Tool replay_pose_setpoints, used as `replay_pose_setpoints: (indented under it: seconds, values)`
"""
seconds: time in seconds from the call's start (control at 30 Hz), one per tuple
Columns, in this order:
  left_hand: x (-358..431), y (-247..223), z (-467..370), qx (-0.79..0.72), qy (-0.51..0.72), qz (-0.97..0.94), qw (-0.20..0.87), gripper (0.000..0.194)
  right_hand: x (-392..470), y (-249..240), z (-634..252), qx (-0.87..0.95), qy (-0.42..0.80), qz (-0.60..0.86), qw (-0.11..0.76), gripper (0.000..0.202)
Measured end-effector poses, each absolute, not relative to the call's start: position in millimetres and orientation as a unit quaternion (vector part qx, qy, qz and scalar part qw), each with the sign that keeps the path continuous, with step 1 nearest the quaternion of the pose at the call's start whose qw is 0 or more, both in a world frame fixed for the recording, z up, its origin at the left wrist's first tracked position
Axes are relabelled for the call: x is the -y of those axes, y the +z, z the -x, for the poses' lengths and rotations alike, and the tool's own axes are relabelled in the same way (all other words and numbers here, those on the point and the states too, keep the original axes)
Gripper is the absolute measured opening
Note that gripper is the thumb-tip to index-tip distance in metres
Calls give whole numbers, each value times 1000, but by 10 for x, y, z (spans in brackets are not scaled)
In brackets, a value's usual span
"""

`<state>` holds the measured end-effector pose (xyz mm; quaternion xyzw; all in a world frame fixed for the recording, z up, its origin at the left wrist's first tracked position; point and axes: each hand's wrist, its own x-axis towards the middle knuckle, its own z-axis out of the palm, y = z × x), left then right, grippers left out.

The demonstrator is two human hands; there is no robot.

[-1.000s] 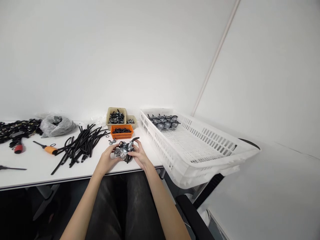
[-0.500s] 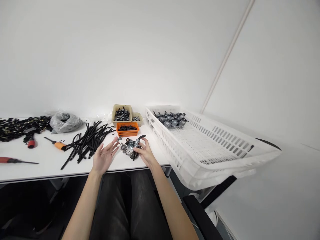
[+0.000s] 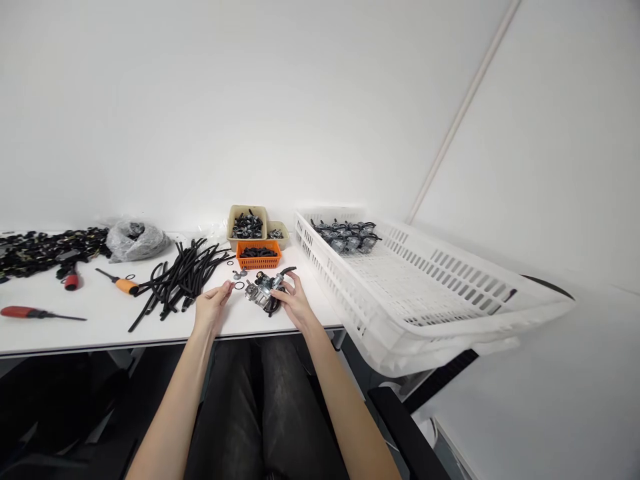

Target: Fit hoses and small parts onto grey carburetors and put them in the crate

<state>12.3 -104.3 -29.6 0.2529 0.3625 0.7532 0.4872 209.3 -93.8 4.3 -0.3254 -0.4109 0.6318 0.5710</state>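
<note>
My right hand [image 3: 295, 303] grips a metal carburetor [image 3: 261, 293] with a short black hose, fingers round its right side, just above or on the white table. To the left, my left hand [image 3: 213, 308] has its fingers pinched together; what is between them, if anything, is too small to make out. A thin black O-ring [image 3: 239, 285] shows just right of those fingertips, and I cannot tell whether they touch it. Behind the ring lies a small grey metal part [image 3: 240, 274].
Behind are an orange basket [image 3: 259, 265] of black pieces and a beige bin [image 3: 229, 230] of small parts. Left lie black hoses [image 3: 180, 277], an orange-handled screwdriver [image 3: 126, 285] and a red-handled one [image 3: 23, 312]. A large white crate [image 3: 400, 333], at right, holds several carburetors [image 3: 350, 240].
My left hand has gone from open, palm up, to a pinch beside the O-ring. The small metal part by its fingers now lies apart from them. My right hand still holds the carburetor.
</note>
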Motion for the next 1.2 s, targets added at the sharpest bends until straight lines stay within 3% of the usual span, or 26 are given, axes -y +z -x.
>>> replay_pose_setpoints:
  seconds: [0.23,0.37,0.47,0.73,0.9,1.07,1.2]
  values:
    - [1062,-293,-112,-361,758,-268,473,42,939,44,-2095,417,632,324,568,78]
    - [1091,-291,-122,-376,751,-287,461,31,934,37,-2093,412,632,326,570,77]
    - [1173,-275,-140,-389,735,-318,456,35,931,32,-2100,415,630,322,572,76]
    - [1883,-165,34,-398,699,-360,472,42,910,43,-2105,417,629,321,572,76]
    - [2265,-167,395,-467,727,-261,430,34,861,60,-2093,421,626,328,569,75]
    - [2538,-210,676,-520,704,-241,419,38,782,43,-2090,420,618,329,578,74]
    - [2723,-315,831,-576,702,-250,336,35,746,29,-2085,433,605,333,579,74]
